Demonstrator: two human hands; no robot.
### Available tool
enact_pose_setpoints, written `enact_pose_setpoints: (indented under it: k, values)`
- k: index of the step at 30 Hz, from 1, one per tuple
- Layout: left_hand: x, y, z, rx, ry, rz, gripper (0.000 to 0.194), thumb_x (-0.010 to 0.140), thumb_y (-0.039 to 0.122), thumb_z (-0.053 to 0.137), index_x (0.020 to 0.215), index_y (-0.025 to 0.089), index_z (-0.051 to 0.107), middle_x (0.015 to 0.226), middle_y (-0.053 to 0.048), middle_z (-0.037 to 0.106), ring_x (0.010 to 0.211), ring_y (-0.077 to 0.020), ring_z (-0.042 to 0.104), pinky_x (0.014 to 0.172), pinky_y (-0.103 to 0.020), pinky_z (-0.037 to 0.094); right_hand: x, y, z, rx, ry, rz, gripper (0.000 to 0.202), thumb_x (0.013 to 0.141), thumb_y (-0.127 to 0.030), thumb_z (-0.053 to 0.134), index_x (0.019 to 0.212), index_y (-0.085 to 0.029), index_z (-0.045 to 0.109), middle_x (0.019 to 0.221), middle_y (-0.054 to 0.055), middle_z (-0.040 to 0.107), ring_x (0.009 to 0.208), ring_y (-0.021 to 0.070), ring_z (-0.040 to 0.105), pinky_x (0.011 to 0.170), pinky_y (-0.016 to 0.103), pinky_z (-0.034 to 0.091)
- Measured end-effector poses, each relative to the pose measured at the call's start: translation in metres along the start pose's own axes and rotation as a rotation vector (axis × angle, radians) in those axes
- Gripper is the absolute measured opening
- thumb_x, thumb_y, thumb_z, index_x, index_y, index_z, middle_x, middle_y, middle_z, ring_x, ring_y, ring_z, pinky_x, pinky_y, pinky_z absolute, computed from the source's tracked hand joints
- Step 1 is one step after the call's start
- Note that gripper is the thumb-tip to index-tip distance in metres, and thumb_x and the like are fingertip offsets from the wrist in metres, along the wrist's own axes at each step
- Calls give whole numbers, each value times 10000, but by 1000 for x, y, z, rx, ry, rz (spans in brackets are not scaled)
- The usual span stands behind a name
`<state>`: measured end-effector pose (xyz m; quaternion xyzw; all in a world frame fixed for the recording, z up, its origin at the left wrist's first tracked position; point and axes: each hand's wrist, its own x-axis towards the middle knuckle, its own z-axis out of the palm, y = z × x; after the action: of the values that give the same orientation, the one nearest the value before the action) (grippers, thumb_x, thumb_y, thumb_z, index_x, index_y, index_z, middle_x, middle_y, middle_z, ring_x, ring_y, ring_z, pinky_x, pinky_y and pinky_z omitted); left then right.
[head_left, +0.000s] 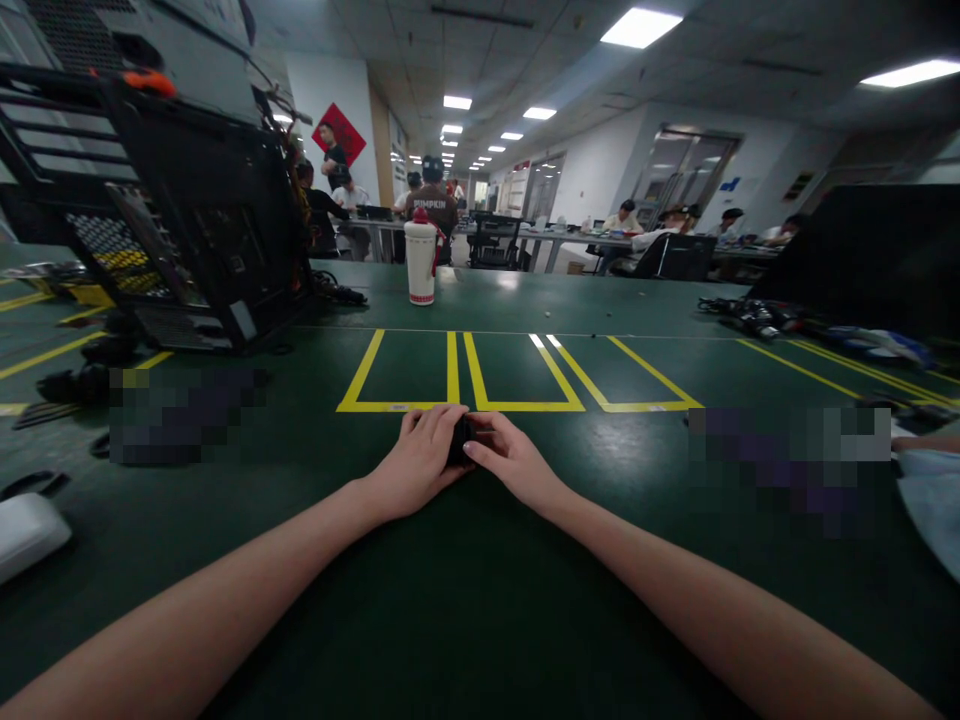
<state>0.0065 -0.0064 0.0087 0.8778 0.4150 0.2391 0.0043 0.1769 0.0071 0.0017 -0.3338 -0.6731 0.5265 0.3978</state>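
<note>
Both hands meet at the middle of the green table, around a small black object. My left hand is wrapped over its left side, fingers on top. On its right side, my right hand grips it between thumb and fingers. Most of the object is hidden by the hands, so its kind cannot be told. Just beyond the hands, yellow tape marks several frames on the table.
A black computer case stands at the left, near a white bottle with a red lid. Cables and a black screen are at the right. Another person's sleeve shows at the right edge. People sit farther back.
</note>
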Motion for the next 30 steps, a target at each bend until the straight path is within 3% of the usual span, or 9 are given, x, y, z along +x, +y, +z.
enact_pose_setpoints:
  k: [4,9,14,22,26,30]
  values:
    - [0,-3,4,18,22,5,572,762,242,553,1230,173,233,1222,-127,417,1142,-275,383,930,-478,280,-1,-1,2,34,-29,-42,260,727,-216,580,959,-222,464,955,14,523,944,164,533,856,365,441]
    - [0,-3,5,12,25,14,571,769,257,550,1233,176,227,1219,-122,417,1137,-271,388,924,-469,287,-2,-3,3,0,36,-79,178,742,-237,560,906,-225,493,944,14,504,944,164,526,804,336,470]
    - [0,-2,3,-5,14,5,572,767,261,551,1231,192,224,1220,-110,423,1134,-265,395,930,-472,282,-1,-4,1,-19,44,-15,304,749,-245,554,1040,-223,469,1071,43,498,1017,176,502,885,372,429]
    - [0,-2,2,14,16,11,558,772,245,539,1228,181,225,1219,-123,419,1137,-268,392,926,-473,286,-2,-5,3,11,11,-42,198,743,-222,558,921,-225,473,929,10,518,921,156,538,818,342,463]
    - [0,-2,1,11,5,3,555,771,247,545,1225,173,235,1224,-124,413,1141,-265,386,932,-463,286,-1,-4,2,-21,39,-56,174,753,-227,542,918,-224,488,976,19,506,960,166,522,815,343,467]
    - [0,-1,0,-2,-2,-4,569,766,245,553,1229,173,231,1224,-119,416,1137,-256,390,940,-455,280,0,-3,1,-30,46,-39,291,748,-222,549,1028,-218,469,1064,39,496,1008,167,504,897,367,425]
